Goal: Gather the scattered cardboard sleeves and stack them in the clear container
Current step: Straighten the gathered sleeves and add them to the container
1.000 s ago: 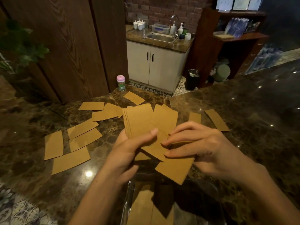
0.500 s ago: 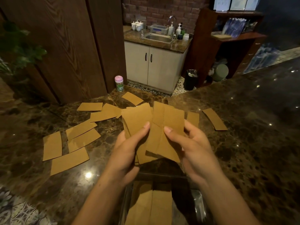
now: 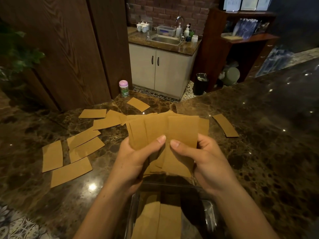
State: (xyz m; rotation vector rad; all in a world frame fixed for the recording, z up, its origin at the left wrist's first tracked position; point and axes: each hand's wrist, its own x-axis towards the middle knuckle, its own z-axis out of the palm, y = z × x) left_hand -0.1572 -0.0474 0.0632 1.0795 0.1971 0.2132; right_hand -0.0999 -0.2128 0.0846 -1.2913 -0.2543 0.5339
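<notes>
A bunch of brown cardboard sleeves (image 3: 164,131) stands upright above the counter, held from both sides. My left hand (image 3: 136,161) grips its left part with the thumb on the front. My right hand (image 3: 203,163) grips the right part the same way. Directly below, the clear container (image 3: 209,216) sits at the near edge with sleeves lying flat inside (image 3: 158,219). Several loose sleeves lie scattered on the counter to the left (image 3: 70,171), one lies farther back (image 3: 138,104), and another lies to the right (image 3: 225,125).
The dark marble counter (image 3: 259,169) runs left and right of me. A small pink-lidded jar (image 3: 123,88) stands at the counter's far edge. Beyond are a wooden wall, a sink cabinet (image 3: 160,69) and a shelf unit.
The sleeves in my hands have been turned from a fanned, crooked spread into a more even upright bunch. My right hand shifted from over the sleeves to their right side.
</notes>
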